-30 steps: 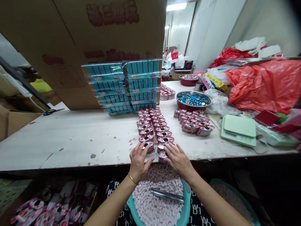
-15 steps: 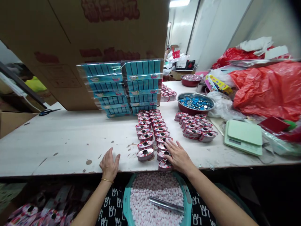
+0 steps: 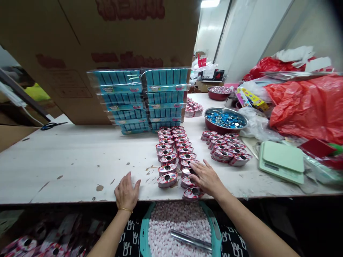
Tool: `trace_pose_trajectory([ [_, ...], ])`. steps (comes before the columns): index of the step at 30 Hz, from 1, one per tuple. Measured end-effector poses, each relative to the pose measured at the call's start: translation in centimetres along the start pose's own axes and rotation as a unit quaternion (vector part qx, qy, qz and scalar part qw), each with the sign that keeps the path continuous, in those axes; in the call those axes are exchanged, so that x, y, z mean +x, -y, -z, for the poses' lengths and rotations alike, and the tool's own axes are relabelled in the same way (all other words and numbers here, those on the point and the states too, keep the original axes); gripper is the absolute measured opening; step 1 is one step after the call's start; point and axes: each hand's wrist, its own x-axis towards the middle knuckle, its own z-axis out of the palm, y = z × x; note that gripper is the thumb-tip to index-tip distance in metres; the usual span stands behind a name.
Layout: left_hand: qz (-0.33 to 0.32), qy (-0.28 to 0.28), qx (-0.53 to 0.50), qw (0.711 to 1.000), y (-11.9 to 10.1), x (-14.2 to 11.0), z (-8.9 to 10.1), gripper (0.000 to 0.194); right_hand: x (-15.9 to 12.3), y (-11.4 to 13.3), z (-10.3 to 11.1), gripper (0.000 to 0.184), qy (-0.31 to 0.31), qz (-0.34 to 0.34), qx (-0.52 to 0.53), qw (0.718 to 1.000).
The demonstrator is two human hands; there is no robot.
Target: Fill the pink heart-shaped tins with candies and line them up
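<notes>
Two columns of small oval pink-and-red containers with a dark round hole in each top run up the white table (image 3: 66,160). My right hand (image 3: 207,176) lies along the right side of the right column, fingers stretched over the nearer containers (image 3: 193,192) and hiding parts of them. Flat on the table, left of the left column (image 3: 167,179), rests my left hand (image 3: 126,192), a bracelet at its wrist and thumb held apart; nothing is in it. Below the table edge a teal basin (image 3: 144,232) holds many small pale pink pieces (image 3: 177,225) and a metal tube (image 3: 190,241).
More oval containers (image 3: 222,154) stand at right, near a bowl of blue discs (image 3: 226,119) and a green scale (image 3: 281,160). Blue packaged boxes (image 3: 166,96) lean against a large carton (image 3: 72,43). Scissors (image 3: 52,125) lie far left; red plastic bags (image 3: 308,103) crowd the right.
My left hand has left the left column and moved left onto the bare table. My right hand stays by the right column. The view has shifted slightly.
</notes>
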Motion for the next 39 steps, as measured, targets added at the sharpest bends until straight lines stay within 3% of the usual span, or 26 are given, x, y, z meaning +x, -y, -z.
trace_pose_trajectory([
  [6, 0.007, 0.010, 0.006, 1.000, 0.0, 0.0, 0.1, 0.056, 5.7, -1.4, -1.1, 0.059, 0.013, -0.026, 0.009, 1.000],
  [10, 0.003, 0.009, 0.011, 1.000, 0.2, 0.1, -0.1, 0.057, 6.1, -2.0, -2.6, 0.062, 0.035, -0.038, 0.002, 0.999],
  [14, 0.006, 0.006, 0.014, 1.000, 0.3, 0.2, -0.4, 0.057, 6.6, -2.5, -2.3, 0.058, 0.025, -0.019, -0.002, 1.000],
  [21, -0.002, -0.004, 0.011, 1.000, 0.5, 0.0, -0.4, 0.058, 12.4, -2.8, -2.5, 0.062, 0.015, -0.036, -0.015, 0.999],
  [25, -0.010, -0.010, 0.009, 1.000, 0.7, 0.1, -0.6, 0.059, 12.8, -3.1, -3.5, 0.062, 0.025, -0.027, -0.023, 0.999],
  [28, -0.014, -0.012, 0.009, 1.000, 0.7, 0.1, -0.6, 0.059, 13.1, -3.5, -3.1, 0.056, 0.038, -0.014, -0.027, 0.999],
  [32, -0.020, -0.019, 0.008, 1.000, 0.7, 0.1, -0.5, 0.059, 16.0, -4.0, -2.0, 0.047, 0.032, -0.015, -0.030, 0.999],
  [36, -0.021, -0.016, 0.010, 1.000, 0.7, 0.3, -0.5, 0.060, 19.6, -4.0, -2.3, 0.044, 0.058, -0.055, -0.025, 0.997],
  [39, -0.018, -0.005, 0.000, 1.000, 0.7, 0.2, -0.5, 0.060, 19.9, -4.2, -2.4, 0.042, 0.076, -0.048, -0.020, 0.996],
])
